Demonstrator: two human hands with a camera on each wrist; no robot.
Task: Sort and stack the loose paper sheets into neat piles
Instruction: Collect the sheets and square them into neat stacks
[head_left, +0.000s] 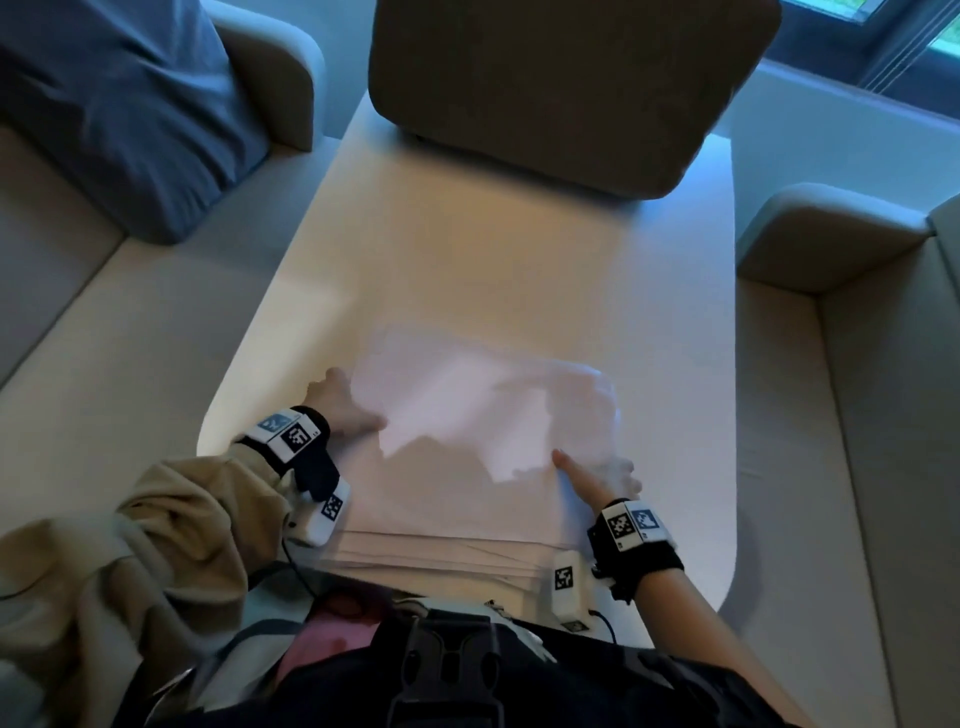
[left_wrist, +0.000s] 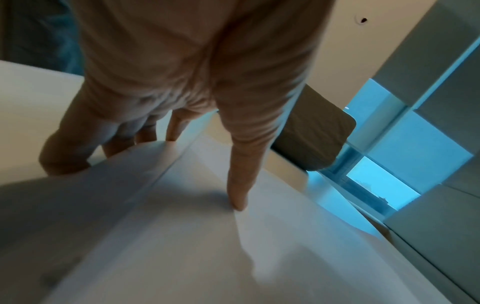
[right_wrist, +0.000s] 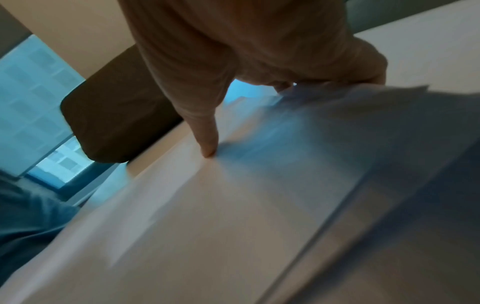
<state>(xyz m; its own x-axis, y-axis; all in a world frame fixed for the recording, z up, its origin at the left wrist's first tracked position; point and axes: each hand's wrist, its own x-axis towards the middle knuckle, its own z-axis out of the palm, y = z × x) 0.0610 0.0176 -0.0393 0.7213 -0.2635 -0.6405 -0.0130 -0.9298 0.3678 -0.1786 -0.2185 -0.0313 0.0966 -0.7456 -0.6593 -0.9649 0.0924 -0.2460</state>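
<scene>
A stack of white paper sheets (head_left: 467, 415) lies on the near half of the white table (head_left: 519, 270). Its near edges fan out unevenly. My left hand (head_left: 353, 410) grips the stack's left edge. In the left wrist view the thumb (left_wrist: 239, 195) presses on top of the paper (left_wrist: 182, 236) and the fingers (left_wrist: 64, 156) curl under its edge. My right hand (head_left: 592, 470) grips the right edge the same way: the thumb (right_wrist: 207, 148) lies on top of the sheets (right_wrist: 233, 205) and the fingers (right_wrist: 363, 70) curl round the lifted edge.
A brown padded chair back (head_left: 561, 88) overhangs the table's far end. A blue cushion (head_left: 119, 104) lies on the beige bench (head_left: 104, 338) to the left. Another beige bench (head_left: 831, 364) runs along the right. A window (head_left: 909, 31) is at the far right.
</scene>
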